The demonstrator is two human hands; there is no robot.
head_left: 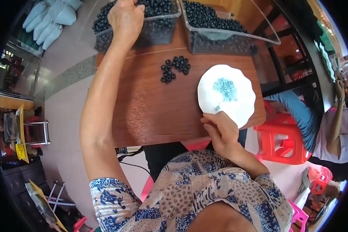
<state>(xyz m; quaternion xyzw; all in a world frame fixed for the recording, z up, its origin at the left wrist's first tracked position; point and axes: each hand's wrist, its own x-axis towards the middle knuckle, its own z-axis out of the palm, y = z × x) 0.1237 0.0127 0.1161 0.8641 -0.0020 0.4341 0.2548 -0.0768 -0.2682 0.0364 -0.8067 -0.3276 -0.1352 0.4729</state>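
Note:
My left hand [125,18] reaches into the left clear plastic bin [154,33], over a mass of black beads [158,7]. Its fingertips are cut off by the upper edge of the picture. At the near rim of a white scalloped plate [243,110], my right hand [222,133] is closed in a pinch, thumb against fingers. Whatever it holds is too small to make out. On the plate lies a patch of tiny blue-green pieces [225,89]. A loose cluster of black beads [175,69] rests on the brown table [154,104] between the bins and me.
A second clear bin [220,45] of black beads stands at the far right of the table. Beyond the right edge are a red plastic stool [284,141] and another person's jeans-clad leg [297,112]. White bags [52,19] sit at far left.

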